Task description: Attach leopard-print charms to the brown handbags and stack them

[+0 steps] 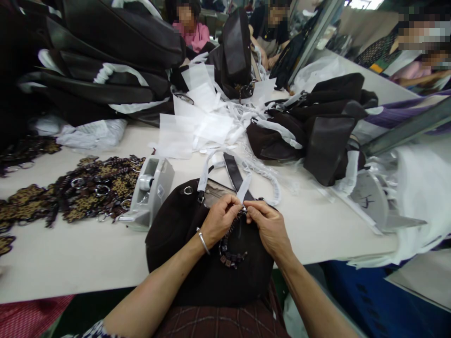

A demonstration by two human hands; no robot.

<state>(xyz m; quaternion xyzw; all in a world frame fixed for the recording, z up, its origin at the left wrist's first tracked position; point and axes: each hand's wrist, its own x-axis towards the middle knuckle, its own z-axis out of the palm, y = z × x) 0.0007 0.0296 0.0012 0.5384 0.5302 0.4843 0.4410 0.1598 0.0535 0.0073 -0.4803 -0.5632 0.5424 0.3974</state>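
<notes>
A dark brown handbag [197, 263] lies at the table's front edge, its handles wrapped in white paper. Above its top edge, my left hand [221, 218] and my right hand [266, 223] meet in two pinches. Between them is the upper end of a beaded charm strap [230, 256], which hangs down over the bag's front in a curve. Both hands have thumb and fingers closed at that end. Fingertips partly hide the small metal fitting there. A dark strap [233, 171] stands up from the bag's opening just behind my hands.
Beaded charms with leopard-pattern pieces [102, 188] lie in a heap at left, beside a grey tape dispenser [151, 192]. White paper sheets [197, 126] cover the middle back. Stacked dark bags [116, 56] stand back left, more bags [317, 126] at right. Other people sit across the table.
</notes>
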